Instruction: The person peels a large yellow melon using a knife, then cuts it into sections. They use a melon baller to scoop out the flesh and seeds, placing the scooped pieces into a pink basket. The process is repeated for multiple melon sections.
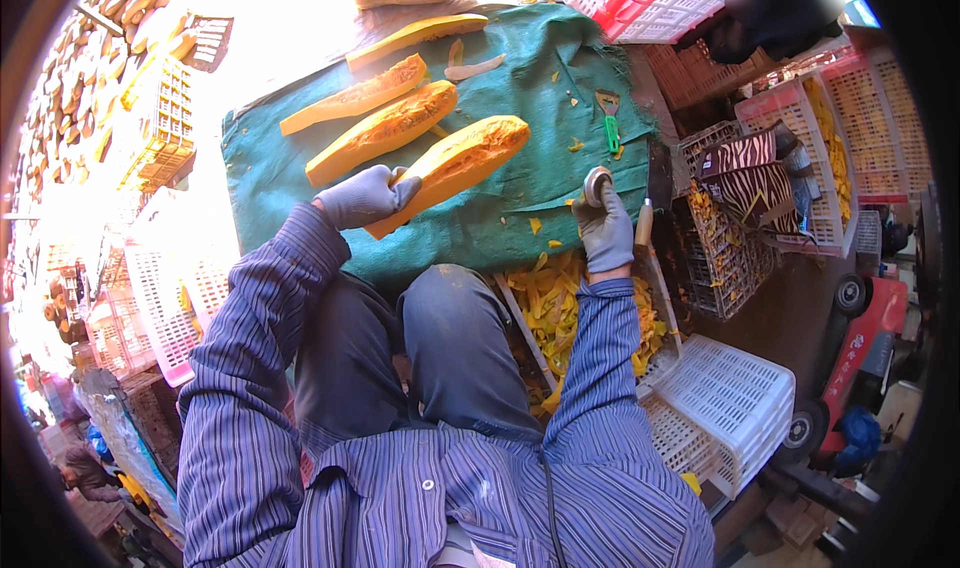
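My left hand, in a grey glove, grips the near end of a long cut pumpkin piece. Its hollowed, fibrous end points away to the right above a green cloth. In my gloved right hand is a round metal tool with a ring-like rim; its lower part is hidden by the fingers. Beyond the held piece lie a second pumpkin piece and a third one, cut faces up. A yellow pumpkin slice rests farther back.
A green-handled peeler lies on the cloth, and a wooden-handled knife stands at its right edge. Yellow peelings fill a container below my right arm. White crates stand at right. Another person is at upper right.
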### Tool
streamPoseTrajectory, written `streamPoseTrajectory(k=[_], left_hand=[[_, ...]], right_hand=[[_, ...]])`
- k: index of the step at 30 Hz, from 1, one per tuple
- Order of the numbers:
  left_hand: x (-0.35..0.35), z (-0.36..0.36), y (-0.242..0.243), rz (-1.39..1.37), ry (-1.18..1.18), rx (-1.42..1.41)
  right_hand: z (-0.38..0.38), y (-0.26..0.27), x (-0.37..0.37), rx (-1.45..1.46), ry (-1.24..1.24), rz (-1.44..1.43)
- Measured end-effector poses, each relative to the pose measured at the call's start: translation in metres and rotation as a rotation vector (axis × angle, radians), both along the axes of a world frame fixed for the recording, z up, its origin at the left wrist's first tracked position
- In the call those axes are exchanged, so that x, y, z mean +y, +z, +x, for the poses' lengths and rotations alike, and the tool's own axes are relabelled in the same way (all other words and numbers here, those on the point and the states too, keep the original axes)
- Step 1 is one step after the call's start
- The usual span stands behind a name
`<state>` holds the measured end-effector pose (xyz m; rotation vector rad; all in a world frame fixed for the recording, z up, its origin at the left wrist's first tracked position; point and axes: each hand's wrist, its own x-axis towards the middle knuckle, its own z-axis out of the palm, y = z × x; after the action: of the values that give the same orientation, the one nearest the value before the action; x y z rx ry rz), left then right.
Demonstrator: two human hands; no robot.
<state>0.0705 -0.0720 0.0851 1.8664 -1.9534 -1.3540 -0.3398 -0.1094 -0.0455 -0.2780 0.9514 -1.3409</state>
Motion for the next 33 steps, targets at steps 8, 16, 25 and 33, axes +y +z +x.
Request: streamPoseTrajectory(k=[8, 16, 25, 33], left_hand=[[0.065, -0.116, 0.101, -0.119, -0.245, -0.054], [0.163, -0.225, 0.064, -0.115, -0.398, 0.141], [0.222, -0.263, 0.036, 0.450, -0.328, 0.368], [0.269, -0.269, -0.006, 1.298, 0.044, 1.107]], right_hand=[[-0.045, 0.147, 0.040, 0.054, -0.058, -0.432], [-0.140, 0.120, 0.171, 0.546, 0.005, -0.270], [-0.134, 0.142, 0.243, 0.703, -0.225, -0.054], [-0.112, 0.154, 0.243, 0.795, -0.108, -0.163]])
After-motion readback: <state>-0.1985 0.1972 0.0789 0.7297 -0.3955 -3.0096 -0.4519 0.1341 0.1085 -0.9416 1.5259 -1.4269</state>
